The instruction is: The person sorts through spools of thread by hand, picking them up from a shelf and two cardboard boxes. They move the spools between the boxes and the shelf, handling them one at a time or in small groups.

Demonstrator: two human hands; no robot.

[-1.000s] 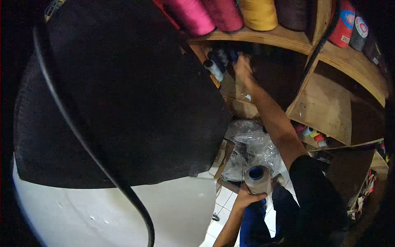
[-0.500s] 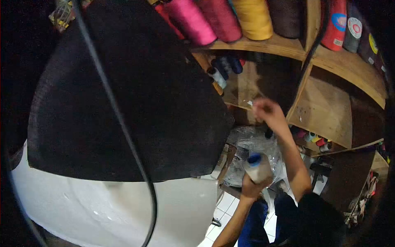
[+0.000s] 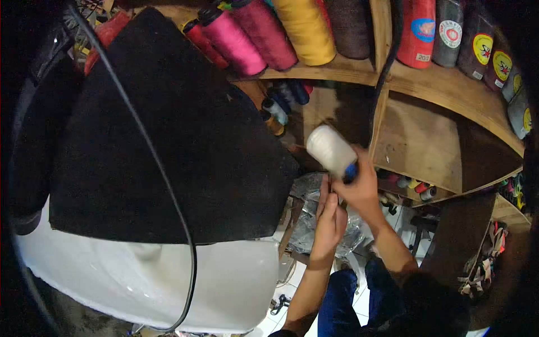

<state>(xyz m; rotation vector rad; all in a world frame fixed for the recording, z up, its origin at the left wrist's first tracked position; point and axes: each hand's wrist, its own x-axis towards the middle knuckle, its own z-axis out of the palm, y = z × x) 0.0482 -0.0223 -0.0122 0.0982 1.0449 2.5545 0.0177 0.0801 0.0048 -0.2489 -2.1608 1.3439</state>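
On shelf, red cone marked "20…", white spool in right hand

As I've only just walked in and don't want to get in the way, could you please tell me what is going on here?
A person's right hand holds a white spool at a tilt, its blue end toward that hand. The left hand is just below; whether it touches the spool is unclear. Beyond the hands, a bright pink cone and a yellow cone of thread sit on a wooden shelf.
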